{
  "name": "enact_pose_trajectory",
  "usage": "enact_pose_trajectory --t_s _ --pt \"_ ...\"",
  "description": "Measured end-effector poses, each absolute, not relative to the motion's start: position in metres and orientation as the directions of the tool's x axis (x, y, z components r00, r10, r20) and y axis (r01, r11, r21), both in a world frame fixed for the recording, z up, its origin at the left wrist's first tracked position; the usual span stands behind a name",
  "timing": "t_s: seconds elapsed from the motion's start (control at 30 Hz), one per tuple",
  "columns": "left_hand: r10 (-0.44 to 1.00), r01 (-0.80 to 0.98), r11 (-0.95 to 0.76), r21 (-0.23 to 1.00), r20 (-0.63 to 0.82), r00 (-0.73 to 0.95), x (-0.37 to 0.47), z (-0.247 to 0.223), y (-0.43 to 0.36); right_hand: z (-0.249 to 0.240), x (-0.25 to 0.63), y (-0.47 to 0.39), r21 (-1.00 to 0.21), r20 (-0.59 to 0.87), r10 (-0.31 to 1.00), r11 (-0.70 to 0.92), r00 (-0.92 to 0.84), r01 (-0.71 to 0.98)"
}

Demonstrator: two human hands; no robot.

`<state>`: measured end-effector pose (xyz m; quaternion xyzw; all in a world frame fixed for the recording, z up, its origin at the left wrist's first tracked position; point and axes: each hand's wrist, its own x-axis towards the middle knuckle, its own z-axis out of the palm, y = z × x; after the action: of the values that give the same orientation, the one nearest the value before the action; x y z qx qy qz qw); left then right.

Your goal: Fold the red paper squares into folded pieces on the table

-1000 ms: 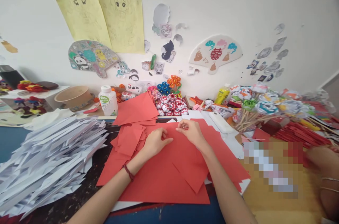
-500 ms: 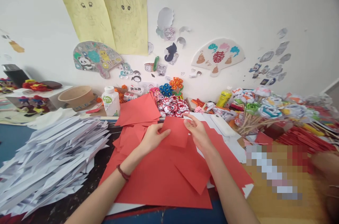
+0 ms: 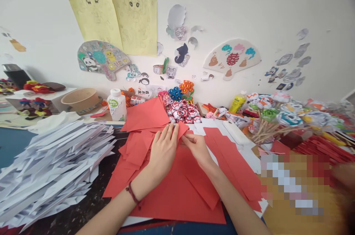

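A small red paper piece is between my hands, above larger red sheets. My left hand lies over its left part, palm down with fingers stretched out side by side. The fingers of my right hand pinch its lower right edge. Loose small red pieces lie left of my left hand, and a stack of red sheets sits behind them. More red strips lie to the right of my right hand.
A big pile of folded white papers spreads at the left. Behind stand a white bottle, folded red-and-white pieces and a yellow bottle. Paper flowers on sticks are at the right, near another person's blurred hand.
My left hand has moved from holding the paper's left edge to lying over it with fingers extended. My right hand has shifted slightly down and left and now pinches the edge. The paper looks folded or tilted.
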<state>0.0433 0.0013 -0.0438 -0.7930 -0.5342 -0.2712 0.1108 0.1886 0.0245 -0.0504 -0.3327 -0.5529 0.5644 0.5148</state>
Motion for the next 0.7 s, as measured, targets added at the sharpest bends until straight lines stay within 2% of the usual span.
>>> enact_pose_trajectory --t_s 0.13,0.23,0.33,0.47,0.57,0.7 --pt "0.834 0.869 -0.432 0.243 0.474 0.282 0.047 -0.047 0.002 -0.047 0.188 0.022 -0.975 0.205 0.947 0.175 -0.246 -0.138" --pt "0.847 0.828 -0.464 0.314 0.429 0.312 0.044 -0.049 0.001 -0.044 0.187 0.02 -0.978 0.169 0.957 0.133 -0.237 -0.16" --pt "0.836 0.796 -0.496 0.346 0.439 0.33 0.042 -0.051 0.0 -0.041 0.184 0.019 -0.977 0.123 0.966 0.077 -0.228 -0.2" --pt "0.804 0.732 -0.563 0.383 0.457 0.38 0.041 -0.051 -0.001 -0.041 0.186 0.02 -0.977 0.17 0.968 0.141 -0.187 -0.159" --pt "0.813 0.629 -0.571 0.527 0.469 0.345 0.038 -0.045 0.002 -0.045 0.19 0.021 -0.981 0.186 0.975 0.177 -0.122 -0.078" --pt "0.908 0.489 -0.405 0.773 0.404 0.114 0.031 -0.036 0.008 -0.049 0.193 0.023 -0.98 0.199 0.97 0.197 -0.142 -0.022"
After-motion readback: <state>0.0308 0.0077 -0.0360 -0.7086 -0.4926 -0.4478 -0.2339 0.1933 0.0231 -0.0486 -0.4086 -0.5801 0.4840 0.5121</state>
